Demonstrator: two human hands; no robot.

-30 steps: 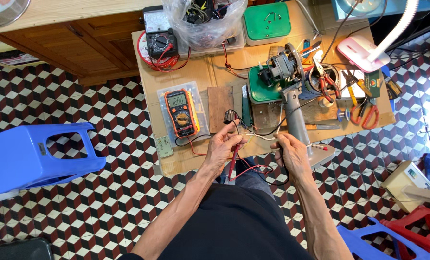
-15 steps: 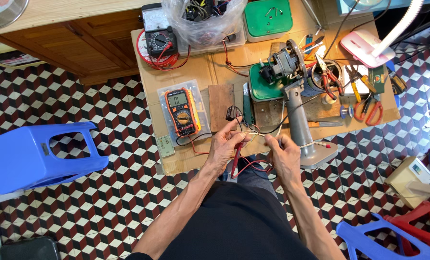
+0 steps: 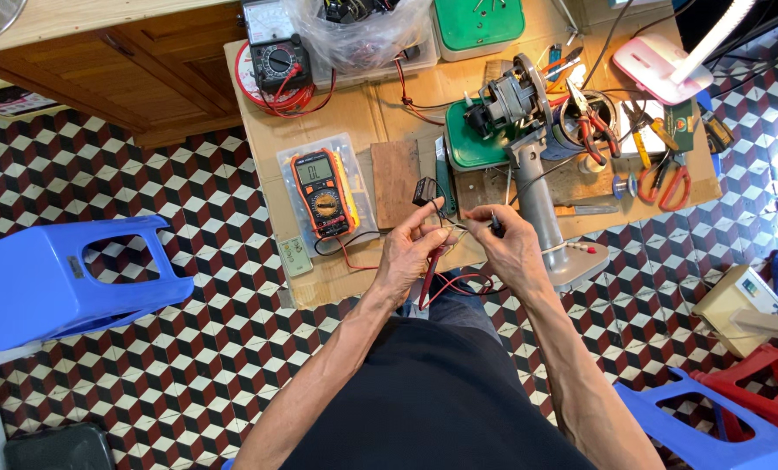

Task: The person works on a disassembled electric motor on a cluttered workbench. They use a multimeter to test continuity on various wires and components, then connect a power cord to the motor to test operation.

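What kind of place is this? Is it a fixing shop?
Probably a small home repair spot on a tiled floor: an orange multimeter lies on the cardboard-covered low table, beside a fan motor and red-handled pliers.

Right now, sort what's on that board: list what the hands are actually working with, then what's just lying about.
In use: left hand with red probe; right hand with black probe; orange multimeter.

Lying about: red-handled pliers, analog meter, plastic bag, green box.

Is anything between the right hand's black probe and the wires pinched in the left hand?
Nothing visible. The right hand holds the black probe beside the thin wires at the left hand.
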